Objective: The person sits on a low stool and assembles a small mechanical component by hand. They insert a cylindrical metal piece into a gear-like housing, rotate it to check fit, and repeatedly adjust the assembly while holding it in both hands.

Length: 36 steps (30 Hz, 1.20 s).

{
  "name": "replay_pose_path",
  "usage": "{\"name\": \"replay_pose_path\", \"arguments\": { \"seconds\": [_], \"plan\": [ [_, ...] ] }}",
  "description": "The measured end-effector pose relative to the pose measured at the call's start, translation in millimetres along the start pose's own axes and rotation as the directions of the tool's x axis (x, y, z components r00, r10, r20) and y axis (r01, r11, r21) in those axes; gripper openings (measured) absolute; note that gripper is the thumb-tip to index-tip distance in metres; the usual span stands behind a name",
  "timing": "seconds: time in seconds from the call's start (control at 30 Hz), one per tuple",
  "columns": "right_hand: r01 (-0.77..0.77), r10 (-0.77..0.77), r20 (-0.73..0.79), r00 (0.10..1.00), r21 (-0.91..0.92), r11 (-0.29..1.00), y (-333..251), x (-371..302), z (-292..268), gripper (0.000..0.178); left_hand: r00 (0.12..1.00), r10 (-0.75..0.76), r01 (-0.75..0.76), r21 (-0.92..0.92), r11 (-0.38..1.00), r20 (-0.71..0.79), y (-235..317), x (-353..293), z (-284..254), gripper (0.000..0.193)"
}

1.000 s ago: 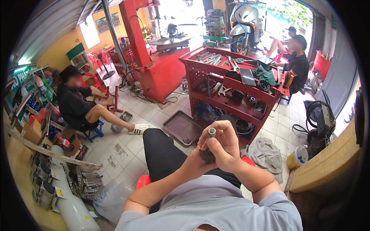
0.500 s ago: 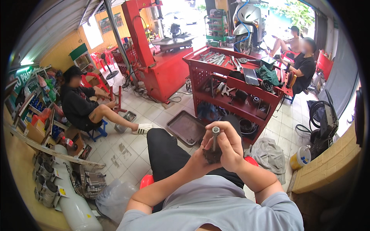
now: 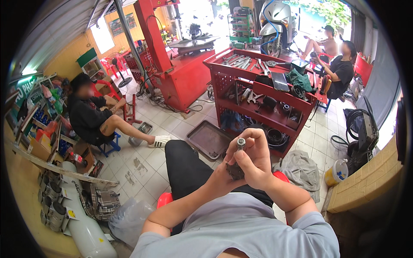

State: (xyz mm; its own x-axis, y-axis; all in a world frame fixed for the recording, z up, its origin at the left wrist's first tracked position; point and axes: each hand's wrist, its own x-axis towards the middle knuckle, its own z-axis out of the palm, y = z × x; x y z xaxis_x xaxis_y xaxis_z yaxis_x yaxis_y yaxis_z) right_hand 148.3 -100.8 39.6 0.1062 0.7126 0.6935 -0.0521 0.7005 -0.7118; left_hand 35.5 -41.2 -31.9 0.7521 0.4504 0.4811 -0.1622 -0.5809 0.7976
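Note:
Both hands are together above my lap. My left hand (image 3: 220, 177) is closed round a dark, greasy metal part (image 3: 234, 171), mostly covered by fingers. My right hand (image 3: 257, 165) pinches a slim metal bolt (image 3: 241, 142) between thumb and curled fingers. The bolt stands roughly upright over the dark part, its hex-shaped end on top. Whether its lower end sits inside the part is hidden behind my right thumb.
A red tool cart (image 3: 262, 96) with wrenches and a phone stands ahead. A metal tray (image 3: 208, 139) lies on the tiles. One person (image 3: 88, 114) sits at left, two at far right. A grey cloth (image 3: 299, 172) and a bucket (image 3: 336, 173) are at right.
The bolt's top end has shifted slightly up, and less of its shank shows as my right thumb covers it. My left hand still holds the dark part.

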Motion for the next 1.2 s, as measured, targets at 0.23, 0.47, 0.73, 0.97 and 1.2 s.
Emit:
{"name": "replay_pose_path", "arguments": {
  "seconds": [0.23, 0.47, 0.73, 0.97, 1.2],
  "plan": [
    [-0.121, 0.121, 0.009, 0.993, 0.085, 0.989, -4, 1, -4, 0.024, 0.998, -0.051, 0.050, -0.029, 0.998, -0.026, 0, 0, 1, 0.060],
    [-0.039, 0.043, -0.032, 0.999, 0.124, 0.991, 2, 0, 0, 0.024, 0.999, 0.033, -0.033, -0.011, 0.999, -0.043, 4, 4, -1, 0.062],
    [-0.036, 0.036, -0.002, 0.999, 0.119, 0.992, -2, -1, -1, 0.021, 1.000, -0.022, 0.022, -0.028, 0.999, -0.001, 1, 1, -1, 0.061],
    [-0.112, 0.109, 0.040, 0.993, 0.085, 0.990, -1, -1, -5, 0.027, 0.999, -0.034, 0.033, 0.028, 0.999, 0.028, -5, -2, -2, 0.061],
    [0.011, -0.010, -0.006, 1.000, 0.107, 0.994, 5, -1, -1, 0.025, 1.000, -0.008, 0.008, 0.012, 1.000, 0.007, -2, 0, -1, 0.060]
  ]
}}
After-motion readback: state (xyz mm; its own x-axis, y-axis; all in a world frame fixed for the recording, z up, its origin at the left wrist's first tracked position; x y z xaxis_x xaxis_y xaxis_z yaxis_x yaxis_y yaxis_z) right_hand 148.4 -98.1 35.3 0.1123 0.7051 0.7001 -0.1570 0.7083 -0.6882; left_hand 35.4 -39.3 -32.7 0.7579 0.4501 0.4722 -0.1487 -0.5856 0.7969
